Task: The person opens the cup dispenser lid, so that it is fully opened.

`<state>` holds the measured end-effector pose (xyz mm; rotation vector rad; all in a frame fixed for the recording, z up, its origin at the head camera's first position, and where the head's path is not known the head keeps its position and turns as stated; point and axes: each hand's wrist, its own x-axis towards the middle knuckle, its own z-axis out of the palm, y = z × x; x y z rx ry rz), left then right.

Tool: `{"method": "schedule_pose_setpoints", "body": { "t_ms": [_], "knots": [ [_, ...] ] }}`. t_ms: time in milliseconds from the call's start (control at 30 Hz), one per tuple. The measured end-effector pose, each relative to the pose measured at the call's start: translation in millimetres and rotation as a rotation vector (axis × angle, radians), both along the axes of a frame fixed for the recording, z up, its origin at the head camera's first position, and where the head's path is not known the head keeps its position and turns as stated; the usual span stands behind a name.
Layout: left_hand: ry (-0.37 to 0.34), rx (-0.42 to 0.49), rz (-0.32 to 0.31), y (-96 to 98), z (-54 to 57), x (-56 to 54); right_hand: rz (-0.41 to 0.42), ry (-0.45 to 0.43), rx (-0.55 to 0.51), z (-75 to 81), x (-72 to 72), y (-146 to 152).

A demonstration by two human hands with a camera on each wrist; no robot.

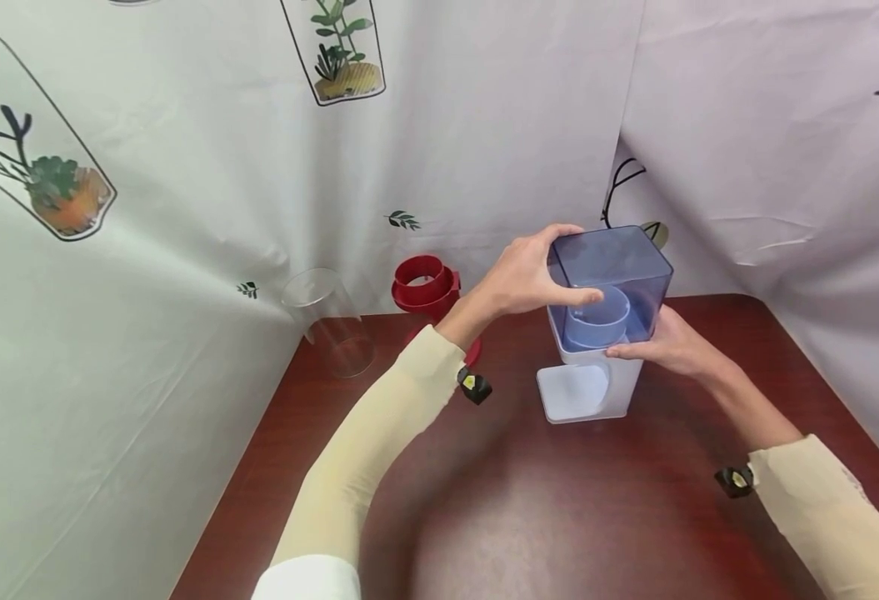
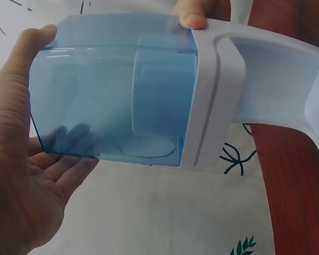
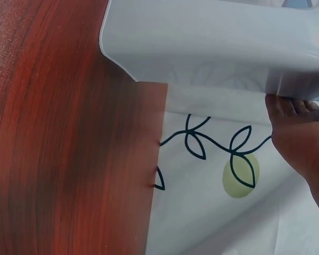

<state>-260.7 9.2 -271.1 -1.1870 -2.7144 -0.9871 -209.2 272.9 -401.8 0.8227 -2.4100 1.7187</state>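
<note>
A blue see-through tank (image 1: 596, 250) sits on top of a white stand (image 1: 622, 387) with a flat tray at its foot; together they look like a dispenser. Inside the tank, a round collar (image 2: 159, 95) rises from the white top. My left hand (image 1: 529, 275) grips the tank's upper end, thumb on one side and fingers on the other. My right hand (image 1: 671, 342) holds the dispenser lower down, thumb at the seam between tank and stand. In the right wrist view its fingertips press against the stand's far side and are partly hidden.
Left of the dispenser on the dark red table (image 1: 529, 500) stand a red round-collared stand (image 1: 426, 292), partly behind my left forearm, and a clear cylinder (image 1: 345, 333). A white curtain (image 1: 499, 125) with plant prints hangs behind and along the sides.
</note>
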Motion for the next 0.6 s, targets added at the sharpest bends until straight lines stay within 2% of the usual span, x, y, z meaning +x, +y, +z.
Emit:
{"method": "schedule_pose_setpoints", "body": {
  "t_ms": [333, 600],
  "knots": [
    [-0.042, -0.029, 0.02, -0.7, 5.0, -8.4, 0.019, -0.034, -0.039, 0.1, -2.8, -2.4],
    [-0.001, -0.002, -0.007, 0.0, 1.5, -2.0, 0.001, -0.014, -0.026, -1.0, -0.9, -1.5]
  ]
}}
